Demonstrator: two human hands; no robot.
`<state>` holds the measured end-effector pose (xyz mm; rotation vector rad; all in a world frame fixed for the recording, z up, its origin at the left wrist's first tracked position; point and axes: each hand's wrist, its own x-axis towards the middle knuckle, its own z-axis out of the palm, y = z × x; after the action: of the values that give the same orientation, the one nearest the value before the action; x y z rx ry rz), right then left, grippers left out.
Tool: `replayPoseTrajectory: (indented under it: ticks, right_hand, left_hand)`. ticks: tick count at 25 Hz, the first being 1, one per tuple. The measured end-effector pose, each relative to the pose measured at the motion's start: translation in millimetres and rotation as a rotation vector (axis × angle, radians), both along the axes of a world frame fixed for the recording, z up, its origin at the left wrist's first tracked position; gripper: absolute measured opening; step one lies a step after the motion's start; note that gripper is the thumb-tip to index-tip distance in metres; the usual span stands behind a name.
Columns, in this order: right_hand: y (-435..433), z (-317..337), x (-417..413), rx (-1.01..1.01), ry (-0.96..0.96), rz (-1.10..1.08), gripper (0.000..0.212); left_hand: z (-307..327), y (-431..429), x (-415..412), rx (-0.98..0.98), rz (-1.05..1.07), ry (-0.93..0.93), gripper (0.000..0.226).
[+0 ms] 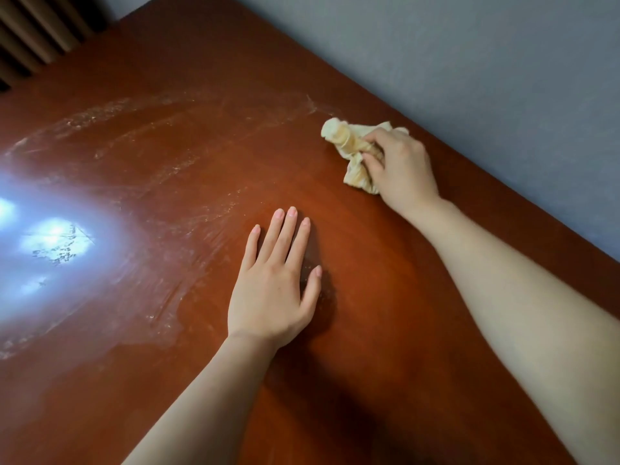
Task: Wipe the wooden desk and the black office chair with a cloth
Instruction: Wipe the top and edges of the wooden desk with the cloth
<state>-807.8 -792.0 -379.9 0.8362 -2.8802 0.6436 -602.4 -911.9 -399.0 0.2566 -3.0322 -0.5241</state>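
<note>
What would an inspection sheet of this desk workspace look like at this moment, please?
Surface: wooden desk, glossy, with streaky wipe marks across its left part and a bright light reflection.
Job's things: crumpled cream cloth on the desk near the wall; office chair not in view.
Clutter: nothing seen.
Grippers: right hand grips the cloth, fingers curled round it; left hand lies flat on the desk.
Cables: nothing seen.
Surroundings: grey wall along the desk's edge; brown slats at top left.
</note>
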Motion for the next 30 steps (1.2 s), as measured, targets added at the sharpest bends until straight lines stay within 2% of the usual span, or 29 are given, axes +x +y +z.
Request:
replayPoseTrajectory:
  ticks: [3, 8, 10, 12, 16, 23, 26, 30]
  right_hand:
    - [1.8, 4.8, -35.3, 0.068, 0.001, -0.138, 0.023]
    - [-11.9, 2.7, -64.7, 0.031, -0.03, -0.425, 0.024]
    - [-30.5, 1.9, -68.0, 0.042, -0.024, -0.473, 0.027]
    - [-51.4, 3.8, -62.1, 0.082, -0.006, -0.401, 0.03]
    - [-81.9, 4.2, -17.0, 0.076, 0.008, -0.071, 0.031]
    - [-83.9, 7.7, 44.7, -0.028, -0.186, 0.304, 0.016]
    - [-76.9, 8.4, 41.5, -0.075, -0.222, 0.267, 0.018]
    - [-64.1, 8.5, 0.9, -0.025, -0.121, 0.044, 0.026]
  left_hand:
    - [-1.3, 0.6, -0.1, 0.006, 0.003, 0.006, 0.062]
    - [-2.1, 2.0, 0.4, 0.023, -0.001, 0.024, 0.061]
    - [-2.7, 0.7, 0.0, 0.025, 0.0, 0.027, 0.061]
    - [-3.8, -0.1, -0.6, 0.023, 0.0, 0.028, 0.061]
    - [-3.5, -0.2, -0.7, 0.032, 0.004, 0.028, 0.061]
    - [-2.1, -0.2, -1.4, 0.033, 0.006, 0.038, 0.061]
    - [-1.7, 0.9, -1.3, 0.029, 0.008, 0.038, 0.061]
    - [-1.6, 0.9, -1.1, 0.037, 0.008, 0.036, 0.061]
